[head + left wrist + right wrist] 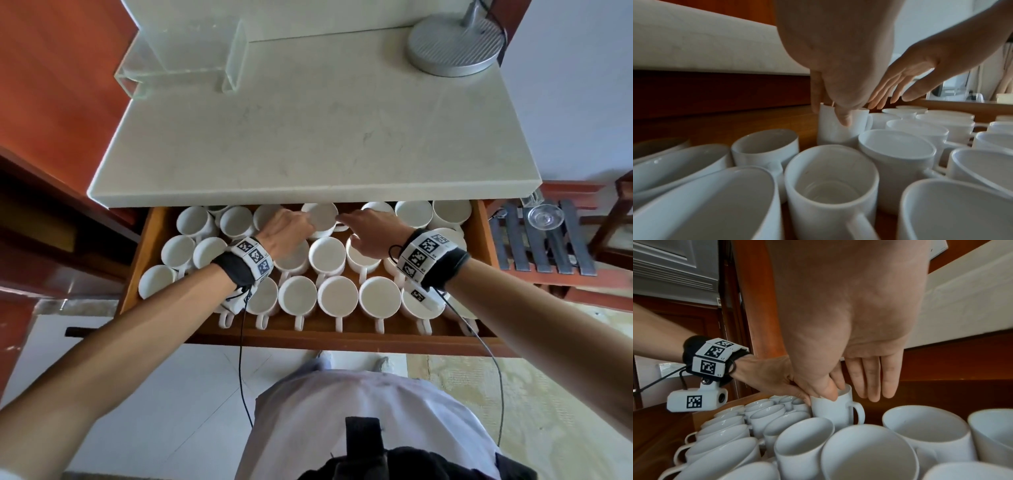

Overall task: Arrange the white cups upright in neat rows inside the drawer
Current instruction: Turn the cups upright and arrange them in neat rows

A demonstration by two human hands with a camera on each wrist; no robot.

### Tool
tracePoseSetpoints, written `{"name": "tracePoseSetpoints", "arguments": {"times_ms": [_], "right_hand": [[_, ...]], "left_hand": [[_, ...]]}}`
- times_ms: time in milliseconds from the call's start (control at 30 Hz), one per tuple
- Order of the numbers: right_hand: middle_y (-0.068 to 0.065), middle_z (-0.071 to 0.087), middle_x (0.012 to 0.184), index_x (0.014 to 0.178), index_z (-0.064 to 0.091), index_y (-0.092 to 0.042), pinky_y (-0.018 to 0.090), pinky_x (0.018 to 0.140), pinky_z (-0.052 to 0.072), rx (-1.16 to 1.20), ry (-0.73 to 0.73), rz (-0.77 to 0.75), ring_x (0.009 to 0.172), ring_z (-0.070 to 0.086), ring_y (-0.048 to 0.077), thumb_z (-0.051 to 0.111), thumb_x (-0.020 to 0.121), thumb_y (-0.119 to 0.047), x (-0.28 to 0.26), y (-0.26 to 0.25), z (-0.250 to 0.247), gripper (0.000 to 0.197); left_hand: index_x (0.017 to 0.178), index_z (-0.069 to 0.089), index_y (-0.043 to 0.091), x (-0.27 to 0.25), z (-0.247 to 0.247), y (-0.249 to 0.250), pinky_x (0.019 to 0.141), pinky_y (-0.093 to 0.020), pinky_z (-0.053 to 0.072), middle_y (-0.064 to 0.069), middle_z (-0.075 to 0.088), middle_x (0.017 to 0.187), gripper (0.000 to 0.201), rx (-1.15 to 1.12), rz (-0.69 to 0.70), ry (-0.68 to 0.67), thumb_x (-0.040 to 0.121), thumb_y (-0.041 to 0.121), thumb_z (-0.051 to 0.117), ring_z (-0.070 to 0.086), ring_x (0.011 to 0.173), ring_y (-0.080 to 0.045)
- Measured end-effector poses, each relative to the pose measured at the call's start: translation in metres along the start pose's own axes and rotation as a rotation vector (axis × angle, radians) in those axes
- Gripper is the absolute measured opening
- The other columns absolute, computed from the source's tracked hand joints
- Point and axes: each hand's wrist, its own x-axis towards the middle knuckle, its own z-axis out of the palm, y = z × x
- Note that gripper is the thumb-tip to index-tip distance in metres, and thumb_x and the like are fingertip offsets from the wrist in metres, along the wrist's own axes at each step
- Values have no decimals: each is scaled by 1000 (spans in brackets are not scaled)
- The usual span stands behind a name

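An open wooden drawer [308,337] holds several white cups, most of them upright in rows with handles toward me. Both hands meet at one white cup [320,219] in the back row, under the counter's edge. My left hand [287,229] pinches that cup [838,131] at its left rim, thumb [844,120] on the outer wall. My right hand [356,226] reaches it from the right with straight fingers [869,386]. Its forefinger tip is at the cup's [832,410] rim, and its thumb stands apart from the cup in the left wrist view. The cup's handle points right.
Cups at the drawer's left end [178,250] lean against each other. The stone countertop [308,137] overhangs the back row. On it are a clear glass container [185,65] and a lamp base [452,48]. A glass bowl [544,216] sits on a slatted rack to the right.
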Motion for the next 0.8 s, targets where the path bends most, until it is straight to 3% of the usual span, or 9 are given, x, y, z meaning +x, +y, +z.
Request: {"name": "tracePoseSetpoints", "arguments": {"times_ms": [133,233,333,433,533,600,700,800], "right_hand": [[8,57,139,151,39,-25,46,96,50,50,-78,21,128,53,30,45,91,-6,7,-3,7,63],[8,59,138,150,42,-25,43,99,48,65,-92,40,127,55,30,44,87,-1,16,-2,10,68],[5,65,127,142,52,-27,41,95,50,61,-124,61,120,59,29,42,83,-3,26,2,13,64],[5,67,125,140,56,-25,41,98,47,44,-101,67,119,60,29,44,86,-6,30,5,16,59],[5,68,117,135,59,-24,39,96,41,20,-53,61,114,61,28,46,86,-5,31,6,20,54],[5,68,109,124,62,-23,38,90,39,7,-29,58,108,62,29,46,84,-5,32,4,23,47],[6,68,107,120,63,-22,40,97,39,-14,-8,55,107,63,29,48,85,-8,33,1,26,40],[7,67,112,123,62,-21,43,104,36,-39,3,50,111,61,29,49,88,-12,34,-2,30,39]], "left_hand": [[88,72,4,4,-1,2,61,-33,43,-13,66,95,10,-14,4,22,86,-1,64,70,86,-33],[100,73,4,9,-5,6,65,-33,40,-13,66,107,18,11,17,1,93,1,57,69,93,-33],[104,74,6,13,-6,7,71,-35,50,-11,67,112,23,34,17,-31,92,-1,55,69,98,-32],[101,77,6,16,0,4,75,-42,59,-11,69,115,24,70,0,-53,88,-5,59,71,99,-33],[99,75,0,20,-2,3,81,-46,58,-18,69,122,21,24,-44,-38,88,-8,59,68,113,-37],[109,71,-1,25,3,-1,83,-47,54,-17,69,122,25,-16,-104,7,90,-5,55,66,115,-38],[118,70,4,24,11,-2,84,-47,57,-11,63,135,31,-51,-104,18,89,-3,61,63,120,-36],[102,71,4,13,12,6,73,-44,58,-13,61,116,26,-143,-157,18,86,-10,57,65,98,-35]]}}
